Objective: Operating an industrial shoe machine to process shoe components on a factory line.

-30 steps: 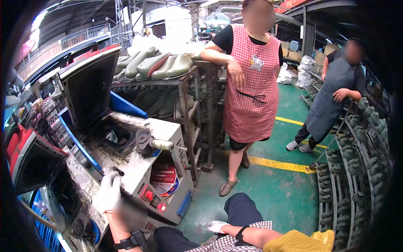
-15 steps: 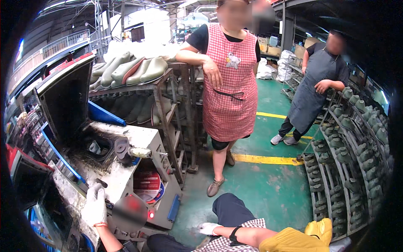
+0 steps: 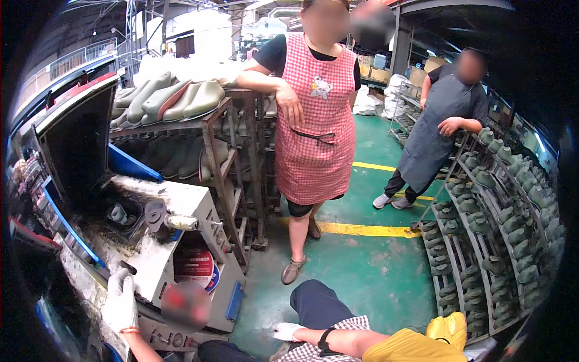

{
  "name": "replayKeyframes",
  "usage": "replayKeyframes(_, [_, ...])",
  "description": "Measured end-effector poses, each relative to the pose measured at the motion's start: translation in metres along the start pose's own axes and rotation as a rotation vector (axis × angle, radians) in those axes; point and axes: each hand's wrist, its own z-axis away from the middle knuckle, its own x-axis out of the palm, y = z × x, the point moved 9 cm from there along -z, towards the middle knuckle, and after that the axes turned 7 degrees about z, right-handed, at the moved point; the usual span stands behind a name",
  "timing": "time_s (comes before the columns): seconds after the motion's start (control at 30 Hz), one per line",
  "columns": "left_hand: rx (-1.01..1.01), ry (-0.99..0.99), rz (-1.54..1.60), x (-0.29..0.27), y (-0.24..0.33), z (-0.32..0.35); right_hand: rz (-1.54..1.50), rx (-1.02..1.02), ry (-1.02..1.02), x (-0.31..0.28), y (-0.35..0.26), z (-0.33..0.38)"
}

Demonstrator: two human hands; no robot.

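My left hand [image 3: 119, 306], in a white knit glove with an orange cuff band, lies on the near edge of a white machine [image 3: 199, 208]. Its fingers are stretched forward, the tips close to a short dark peg [image 3: 127, 266]. Nothing shows in its grip. My right hand [image 3: 287, 331], also white-gloved, rests low in front of me beside my dark-trousered knee, fingers loosely extended and holding nothing visible. On the machine, a raised dark lid [image 3: 77, 136] stands over a blackened recess holding a small grey piece [image 3: 118, 214]. A grey round knob [image 3: 155, 216] sits beside it.
Grey-green boots [image 3: 175, 99] lie on a metal rack [image 3: 218, 151] behind the machine. A person in a red checked apron [image 3: 316, 120] leans on it. Another person in a dark apron [image 3: 431, 130] stands farther right, near racks of shoe shapes [image 3: 482, 223]. A yellow line [image 3: 362, 230] crosses the green floor.
The view has turned slightly right, so the whole scene sits a little farther left. Both hands keep nearly the same places and poses.
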Motion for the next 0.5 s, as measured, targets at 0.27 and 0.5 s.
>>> replayKeyframes(0.27, [-0.039,0.0,0.077,0.002,-0.004,-0.001,0.006,0.012,-0.002,0.008,0.004,-0.006])
replayKeyframes(0.5, [-0.003,-0.015,0.124,0.004,-0.003,-0.002,-0.015,-0.001,0.02,-0.005,-0.005,0.008])
